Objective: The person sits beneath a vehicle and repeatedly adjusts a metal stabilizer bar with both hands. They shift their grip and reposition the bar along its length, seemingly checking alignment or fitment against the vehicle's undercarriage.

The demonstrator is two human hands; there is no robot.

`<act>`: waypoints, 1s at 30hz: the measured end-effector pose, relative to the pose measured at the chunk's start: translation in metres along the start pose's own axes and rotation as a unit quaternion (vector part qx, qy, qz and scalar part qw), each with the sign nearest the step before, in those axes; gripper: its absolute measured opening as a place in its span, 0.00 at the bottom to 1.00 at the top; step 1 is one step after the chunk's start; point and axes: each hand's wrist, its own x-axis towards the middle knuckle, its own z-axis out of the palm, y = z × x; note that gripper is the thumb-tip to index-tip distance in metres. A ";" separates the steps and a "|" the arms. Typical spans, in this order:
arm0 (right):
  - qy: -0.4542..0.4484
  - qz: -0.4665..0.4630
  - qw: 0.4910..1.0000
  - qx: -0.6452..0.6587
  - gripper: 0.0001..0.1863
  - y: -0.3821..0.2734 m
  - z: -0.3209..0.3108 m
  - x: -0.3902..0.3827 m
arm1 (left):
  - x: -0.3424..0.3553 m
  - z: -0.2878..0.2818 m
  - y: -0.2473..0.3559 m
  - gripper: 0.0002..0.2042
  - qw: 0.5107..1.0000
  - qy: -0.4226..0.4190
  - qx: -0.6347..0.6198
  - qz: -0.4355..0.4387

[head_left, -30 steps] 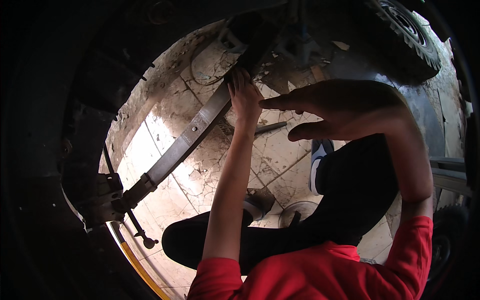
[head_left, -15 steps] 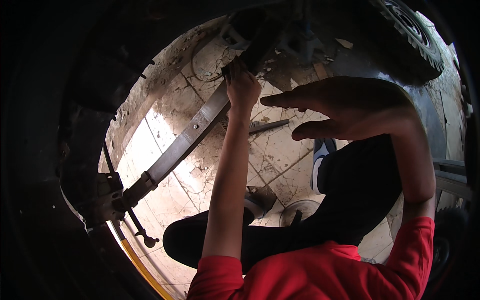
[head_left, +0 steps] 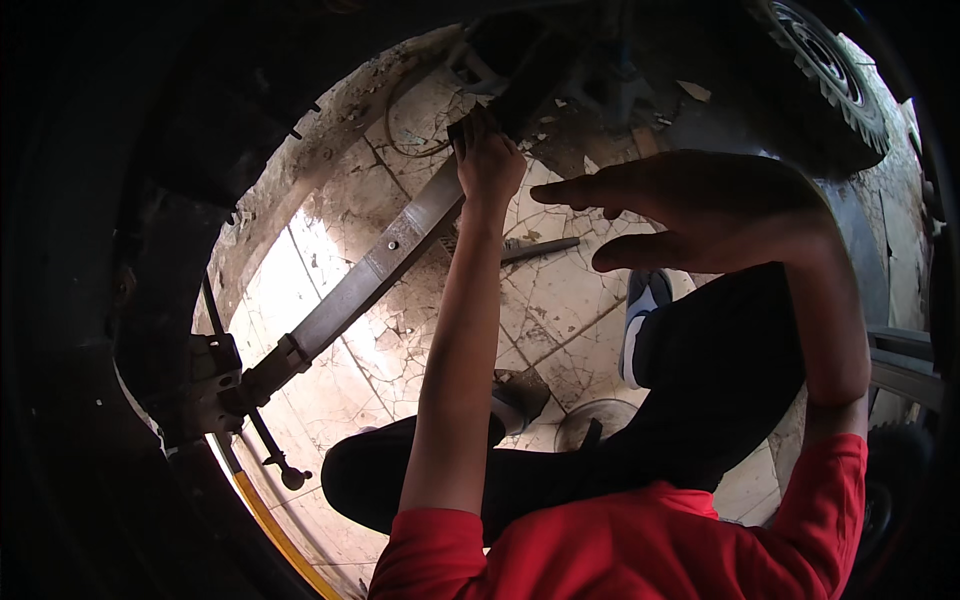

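A long grey metal bar, like a vehicle leaf spring (head_left: 375,265), runs diagonally from lower left to the dark upper middle, with a bolt head midway along it. My left hand (head_left: 490,165) is at its upper part, fingers curled over the edge of a dark, flat-edged piece (head_left: 459,134). Shadow hides what that piece is and how it joins the bar. My right hand (head_left: 690,210) hovers in the air to the right, touching nothing. Its fingers are stretched out, with the thumb apart below them.
Cracked pale floor tiles (head_left: 560,310) lie below, with a dark flat tool (head_left: 540,250) on them. A toothed-edged tyre (head_left: 830,70) is at upper right. At lower left a rod with a ball end (head_left: 293,477) hangs by a bracket (head_left: 215,385). Dark vehicle bodywork surrounds the left side.
The view has shifted slightly. My left hand stays on the dark piece at the upper bar, and my right hand remains stretched out, a little farther right in the picture.
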 end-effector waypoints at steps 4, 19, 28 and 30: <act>0.017 -0.025 1.000 0.007 0.35 0.007 0.007 -0.004 | -0.021 0.009 0.015 0.30 0.999 0.032 0.013 0.001; 0.126 0.023 0.991 -0.033 0.30 0.015 0.005 0.001 | -0.018 0.013 0.010 0.29 0.997 0.078 0.012 0.018; 0.165 -0.013 0.981 0.104 0.27 0.014 0.001 0.007 | -0.026 0.013 0.015 0.30 0.995 0.084 0.042 0.032; 0.188 0.011 0.973 0.137 0.26 0.018 0.005 0.010 | -0.031 0.015 0.021 0.30 0.996 0.074 0.043 0.005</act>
